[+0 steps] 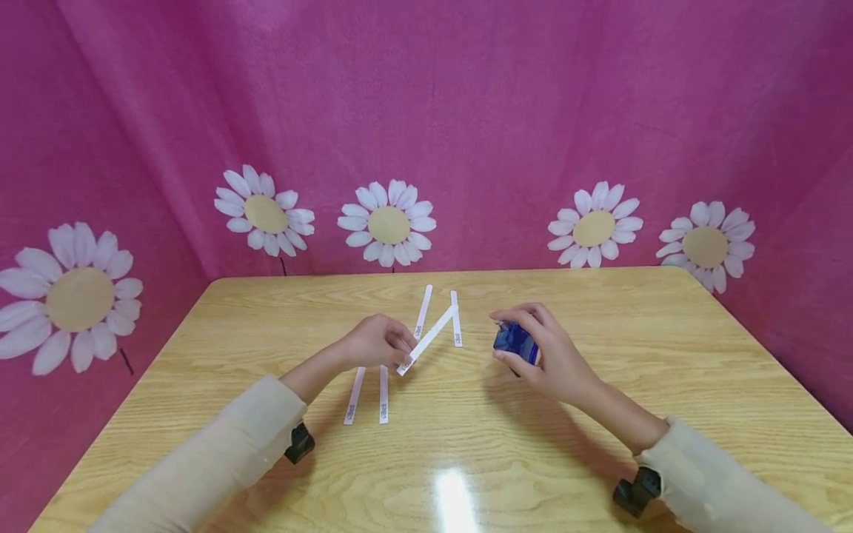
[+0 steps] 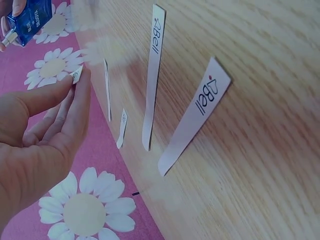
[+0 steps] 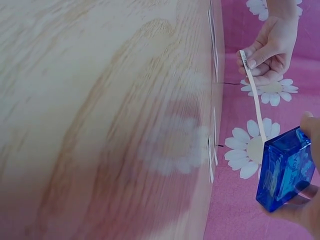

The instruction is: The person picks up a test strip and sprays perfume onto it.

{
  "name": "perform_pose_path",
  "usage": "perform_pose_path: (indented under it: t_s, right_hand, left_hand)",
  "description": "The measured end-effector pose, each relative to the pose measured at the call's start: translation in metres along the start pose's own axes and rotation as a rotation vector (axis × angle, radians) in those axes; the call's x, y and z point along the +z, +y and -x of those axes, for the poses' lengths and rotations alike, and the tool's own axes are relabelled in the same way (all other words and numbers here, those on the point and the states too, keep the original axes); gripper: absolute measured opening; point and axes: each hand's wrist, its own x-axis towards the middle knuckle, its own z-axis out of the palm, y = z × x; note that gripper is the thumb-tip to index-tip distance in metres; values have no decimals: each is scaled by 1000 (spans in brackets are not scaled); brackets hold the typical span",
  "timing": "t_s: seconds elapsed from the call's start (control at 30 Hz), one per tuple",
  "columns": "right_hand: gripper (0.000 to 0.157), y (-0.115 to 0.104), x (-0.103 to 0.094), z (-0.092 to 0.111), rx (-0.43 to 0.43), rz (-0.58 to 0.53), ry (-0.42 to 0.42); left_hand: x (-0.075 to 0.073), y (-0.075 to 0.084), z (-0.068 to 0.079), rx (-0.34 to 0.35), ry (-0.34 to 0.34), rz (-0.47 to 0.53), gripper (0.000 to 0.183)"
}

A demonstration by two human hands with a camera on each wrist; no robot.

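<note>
My left hand (image 1: 378, 342) pinches the printed end of a white paper tester strip (image 1: 435, 332) between thumb and fingers. The strip slants up off the table, its free end reaching right, apart from the bottle. In my right hand (image 1: 558, 363) is a blue glass perfume bottle (image 1: 513, 340), raised above the table and tilted, thumb and fingers around it. Its spray nozzle (image 2: 9, 38) shows in the left wrist view, pointing toward the left-hand side. More white strips marked "Bell" lie on the wood, including one strip (image 2: 192, 117) near the left wrist.
The light wooden table (image 1: 566, 466) has a strip (image 1: 383, 396) at front left and another strip (image 1: 456, 318) farther back. Behind it hangs a pink curtain (image 1: 466, 133) printed with white daisies. Dark wrist cameras sit under both sleeves.
</note>
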Motion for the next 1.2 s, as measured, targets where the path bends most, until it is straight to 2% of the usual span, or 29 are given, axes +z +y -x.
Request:
perform_pose_path:
  t_s: [0.17, 0.33, 0.5, 0.6, 0.9, 1.2]
  right_hand:
    - [53, 2, -2, 1, -14, 28, 26]
    - [54, 5, -3, 4, -7, 23, 45]
    - [55, 8, -4, 6, -13, 23, 52]
    - [56, 10, -4, 7, -18, 30, 54]
    - [57, 11, -6, 8, -13, 43, 56]
    - [58, 12, -7, 8, -13, 49, 66]
  left_hand:
    - [3, -2, 1, -47, 9, 31, 18]
    - [8, -6, 4, -131, 68, 55, 17]
    - [14, -14, 9, -236, 115, 139, 18]
    - [18, -17, 15, -275, 137, 201, 19]
    - [31, -15, 35, -307, 191, 287, 19]
    - [40, -13, 45, -333, 170, 331, 16]
